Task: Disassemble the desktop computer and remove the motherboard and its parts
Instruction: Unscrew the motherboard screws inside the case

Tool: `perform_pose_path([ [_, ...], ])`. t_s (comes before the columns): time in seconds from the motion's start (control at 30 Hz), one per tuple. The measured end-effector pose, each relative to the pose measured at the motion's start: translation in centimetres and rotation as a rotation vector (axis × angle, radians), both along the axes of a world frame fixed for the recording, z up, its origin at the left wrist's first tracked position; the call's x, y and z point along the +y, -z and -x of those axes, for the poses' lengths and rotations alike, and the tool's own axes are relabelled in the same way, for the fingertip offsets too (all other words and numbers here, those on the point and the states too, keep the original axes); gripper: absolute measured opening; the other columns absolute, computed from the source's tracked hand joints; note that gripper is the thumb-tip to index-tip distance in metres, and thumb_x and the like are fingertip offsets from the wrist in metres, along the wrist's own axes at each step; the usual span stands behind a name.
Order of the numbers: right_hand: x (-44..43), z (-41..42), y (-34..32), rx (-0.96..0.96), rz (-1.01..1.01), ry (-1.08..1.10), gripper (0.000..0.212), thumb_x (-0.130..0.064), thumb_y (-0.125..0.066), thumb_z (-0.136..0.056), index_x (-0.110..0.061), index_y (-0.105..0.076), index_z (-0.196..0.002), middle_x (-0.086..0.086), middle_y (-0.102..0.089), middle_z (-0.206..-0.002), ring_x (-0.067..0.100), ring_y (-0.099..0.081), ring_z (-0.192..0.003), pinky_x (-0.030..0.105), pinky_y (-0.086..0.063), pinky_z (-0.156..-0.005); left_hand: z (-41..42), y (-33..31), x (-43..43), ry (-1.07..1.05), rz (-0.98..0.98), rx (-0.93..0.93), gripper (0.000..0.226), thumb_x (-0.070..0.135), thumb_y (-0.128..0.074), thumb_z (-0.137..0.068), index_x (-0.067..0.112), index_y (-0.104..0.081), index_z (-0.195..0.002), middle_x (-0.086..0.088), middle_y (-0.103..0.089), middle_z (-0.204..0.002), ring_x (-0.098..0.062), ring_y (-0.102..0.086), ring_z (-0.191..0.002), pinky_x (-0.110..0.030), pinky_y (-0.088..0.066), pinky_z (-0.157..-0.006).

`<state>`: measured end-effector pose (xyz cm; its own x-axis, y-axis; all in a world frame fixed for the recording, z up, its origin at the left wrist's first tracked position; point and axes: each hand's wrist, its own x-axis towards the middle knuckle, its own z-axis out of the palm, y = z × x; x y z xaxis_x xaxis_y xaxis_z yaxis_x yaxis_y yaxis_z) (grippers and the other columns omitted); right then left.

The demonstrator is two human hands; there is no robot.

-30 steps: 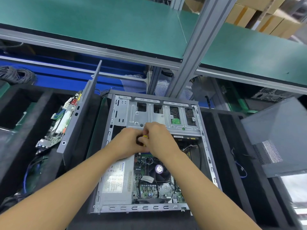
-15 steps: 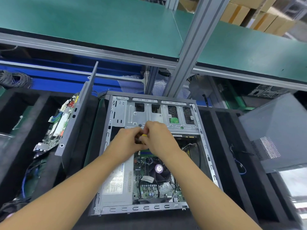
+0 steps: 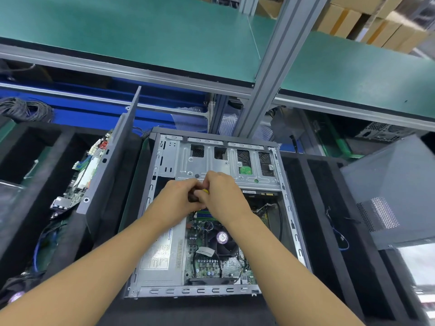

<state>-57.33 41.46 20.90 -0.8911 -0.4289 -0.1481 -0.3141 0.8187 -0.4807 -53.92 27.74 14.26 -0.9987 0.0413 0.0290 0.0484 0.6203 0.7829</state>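
An open desktop case (image 3: 150, 208) lies flat in front of me, its silver drive cage (image 3: 226, 165) at the far end. Inside sit the green motherboard (image 3: 207, 264), a black CPU fan (image 3: 222, 238) and the silver power supply (image 3: 160, 255). My left hand (image 3: 174, 201) and right hand (image 3: 223, 194) meet over the near edge of the drive cage. Both curl round a small black part with a yellow tip (image 3: 205, 191), mostly hidden between the fingers.
A grey side panel (image 3: 110, 156) leans upright left of the case, with another circuit board (image 3: 82, 175) behind it. Black foam dividers (image 3: 313, 208) flank the case. A grey perforated cover (image 3: 390, 191) rests at the right. A green shelf (image 3: 141, 31) and a metal post (image 3: 268, 74) rise overhead.
Both hands stay together at the same spot on the drive cage. Only the camera view has shifted slightly.
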Motion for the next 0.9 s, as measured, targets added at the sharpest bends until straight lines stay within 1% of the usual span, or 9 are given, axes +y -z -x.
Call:
perform_pose_path([
  [0.13,0.3,0.2,0.1,-0.037,0.038,-0.064,0.015,-0.013,-0.065,-0.092,-0.009,-0.057,-0.104,0.007,-0.050,-0.106,0.024,-0.051,-0.098,0.028,-0.037,-0.078,-0.1,-0.4,0.2,0.007,0.020,-0.006,0.020,0.036,-0.069,-0.071,0.040,-0.055,-0.085,0.018,-0.065,-0.075,-0.002,-0.061,-0.073,-0.016,-0.045,-0.060],
  [0.3,1.0,0.3,0.3,-0.085,0.081,-0.138,0.023,0.001,-0.056,-0.088,-0.016,-0.050,-0.102,0.003,-0.045,-0.104,0.024,-0.047,-0.096,0.028,-0.035,-0.077,-0.4,-0.6,0.1,-0.005,-0.029,-0.031,0.040,0.016,-0.077,-0.079,0.047,-0.055,-0.089,0.021,-0.070,-0.085,0.003,-0.067,-0.081,-0.011,-0.050,-0.071],
  [0.37,1.3,0.5,0.4,-0.091,0.085,-0.134,0.021,-0.006,-0.060,-0.089,-0.017,-0.048,-0.102,0.003,-0.044,-0.107,0.025,-0.050,-0.098,0.029,-0.037,-0.078,-0.4,-0.7,0.3,-0.011,-0.031,-0.030,0.039,0.015,-0.079,-0.077,0.042,-0.060,-0.096,0.017,-0.070,-0.084,0.001,-0.067,-0.079,-0.012,-0.051,-0.070],
  [0.43,1.4,0.6,0.3,-0.072,0.073,-0.115,0.023,-0.022,-0.068,-0.089,-0.018,-0.047,-0.098,0.005,-0.046,-0.106,0.025,-0.050,-0.096,0.032,-0.040,-0.080,-0.3,-0.8,0.5,-0.029,-0.025,-0.034,0.041,0.016,-0.080,-0.074,0.034,-0.064,-0.107,0.014,-0.069,-0.084,-0.003,-0.066,-0.077,-0.016,-0.052,-0.068],
  [0.5,1.2,0.9,0.3,-0.039,0.033,-0.108,0.024,-0.029,-0.070,-0.089,-0.017,-0.050,-0.093,0.007,-0.051,-0.102,0.027,-0.052,-0.094,0.035,-0.043,-0.079,-0.3,-0.6,0.4,-0.034,-0.001,-0.033,0.038,0.019,-0.082,-0.072,0.033,-0.064,-0.102,0.014,-0.068,-0.082,-0.005,-0.064,-0.076,-0.020,-0.052,-0.066],
  [0.57,0.9,1.1,0.2,-0.022,0.017,-0.131,0.018,-0.023,-0.070,-0.089,-0.013,-0.055,-0.092,0.009,-0.054,-0.099,0.029,-0.054,-0.094,0.035,-0.042,-0.077,-0.4,-0.6,0.5,-0.036,0.041,-0.007,0.027,0.025,-0.080,-0.071,0.031,-0.061,-0.089,0.013,-0.066,-0.079,-0.006,-0.062,-0.074,-0.027,-0.051,-0.065],
  [0.7,0.7,1.4,0.3,-0.013,-0.005,-0.219,0.013,-0.004,-0.064,-0.088,-0.012,-0.058,-0.096,0.006,-0.046,-0.101,0.028,-0.053,-0.096,0.031,-0.039,-0.078,-0.4,-0.5,0.6,-0.053,0.087,0.016,0.017,0.032,-0.074,-0.074,0.029,-0.059,-0.083,0.011,-0.062,-0.072,-0.007,-0.057,-0.069,-0.021,-0.046,-0.062],
  [0.77,0.9,1.6,0.3,-0.027,0.011,-0.232,0.017,-0.001,-0.062,-0.088,-0.013,-0.058,-0.100,0.006,-0.047,-0.104,0.026,-0.049,-0.094,0.031,-0.040,-0.079,-0.3,-0.6,0.6,-0.062,0.075,-0.021,0.017,0.026,-0.074,-0.076,0.029,-0.061,-0.087,0.011,-0.065,-0.074,-0.005,-0.060,-0.070,-0.024,-0.050,-0.066],
  [0.9,1.1,1.7,0.5,-0.054,0.040,-0.230,0.023,-0.003,-0.063,-0.087,-0.016,-0.054,-0.104,0.002,-0.043,-0.103,0.022,-0.047,-0.092,0.027,-0.036,-0.078,-0.4,-0.7,0.6,-0.070,0.027,-0.051,0.028,0.022,-0.076,-0.075,0.036,-0.058,-0.091,0.017,-0.069,-0.081,0.003,-0.064,-0.076,-0.011,-0.046,-0.066],
])
